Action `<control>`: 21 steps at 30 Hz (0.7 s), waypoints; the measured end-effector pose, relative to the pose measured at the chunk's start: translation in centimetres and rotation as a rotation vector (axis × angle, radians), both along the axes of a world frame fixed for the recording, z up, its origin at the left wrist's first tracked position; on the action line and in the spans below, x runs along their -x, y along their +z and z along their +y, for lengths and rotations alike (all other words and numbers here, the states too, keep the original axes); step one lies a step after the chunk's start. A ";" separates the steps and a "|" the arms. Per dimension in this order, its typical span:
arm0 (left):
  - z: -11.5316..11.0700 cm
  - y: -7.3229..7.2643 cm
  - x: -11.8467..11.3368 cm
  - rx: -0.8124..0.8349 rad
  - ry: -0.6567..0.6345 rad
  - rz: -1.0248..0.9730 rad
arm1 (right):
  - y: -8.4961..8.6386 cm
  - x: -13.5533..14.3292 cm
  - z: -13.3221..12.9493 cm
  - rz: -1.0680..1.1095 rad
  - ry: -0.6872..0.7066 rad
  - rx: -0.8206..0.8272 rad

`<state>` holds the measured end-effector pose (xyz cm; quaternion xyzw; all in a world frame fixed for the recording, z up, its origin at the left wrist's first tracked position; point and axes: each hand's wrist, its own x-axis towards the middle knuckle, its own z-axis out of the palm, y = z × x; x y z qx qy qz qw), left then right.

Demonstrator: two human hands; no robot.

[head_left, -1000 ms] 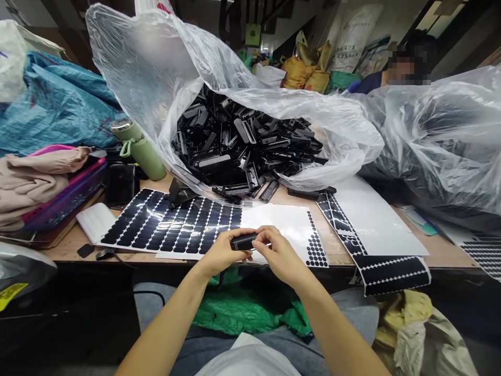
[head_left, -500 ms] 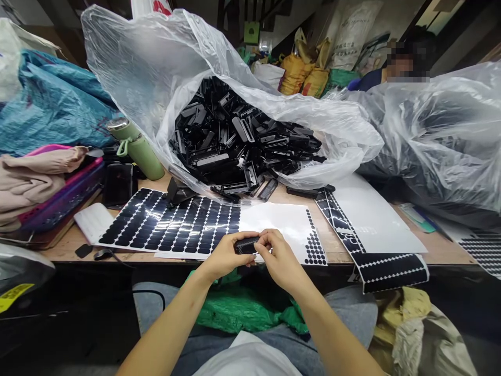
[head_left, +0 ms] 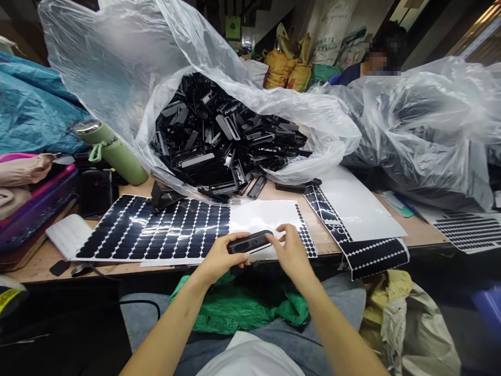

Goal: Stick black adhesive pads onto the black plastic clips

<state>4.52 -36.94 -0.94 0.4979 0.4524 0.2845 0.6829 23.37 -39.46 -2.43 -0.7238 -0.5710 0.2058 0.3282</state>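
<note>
We held a small black plastic part [head_left: 249, 242] just above the near edge of the desk [head_left: 35, 266], lengthwise between our hands. Our left hand [head_left: 219, 258] was closed on its left end, thumb on top and fingers curled beneath, so the textured upper face lay turned up toward us. Our right hand [head_left: 291, 250] sat at the part's right end with its fingers loosely spread and the fingertips at or just beside that end; whether it truly pinched the part, we could not tell.

Right beneath the part lay a white backing sheet [head_left: 270, 216] carrying rows of black round stickers [head_left: 156, 235], full on the left, bare in the middle, with a narrow band of small dots [head_left: 304, 237] on the right. A second sheet [head_left: 352, 201] lay to the right, its dark sticker strip [head_left: 376, 256] hanging over the desk edge.

Behind them a big clear plastic bag [head_left: 117, 68] lay open toward us, heaped with black parts [head_left: 219, 138] of the same kind, a few spilled at its mouth. Another clear bag [head_left: 426, 125] to the right held dark contents too blurred to name. A green bottle [head_left: 111, 151] leaned at the left beside a pink basket [head_left: 35, 206], and a green bag [head_left: 238, 308] rested on our lap. Another person [head_left: 366, 65] sat beyond the bags.
</note>
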 end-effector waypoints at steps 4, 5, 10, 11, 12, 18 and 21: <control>0.4 0.0 -0.1 0.020 -0.059 0.001 | -2.7 -6.6 0.8 -0.281 -0.054 0.230; 0.5 0.0 -0.2 0.023 -0.073 0.000 | -3.2 -7.5 0.9 -0.318 -0.046 0.261; 0.6 -0.8 -1.0 0.026 -0.110 -0.001 | -3.9 -8.3 0.9 -0.317 0.032 0.291; 0.7 -1.1 -1.0 0.024 -0.115 0.004 | -3.8 -8.1 0.8 -0.306 0.037 0.294; 0.8 -1.4 -1.0 0.022 -0.119 0.012 | -3.8 -7.9 0.8 -0.295 0.041 0.299; 1.4 -3.2 -0.4 0.008 -0.110 0.070 | -3.8 -8.0 0.5 -0.327 -0.024 0.272; 1.4 -3.7 -0.1 -0.009 -0.121 0.086 | -3.2 -7.5 0.4 -0.272 -0.040 0.256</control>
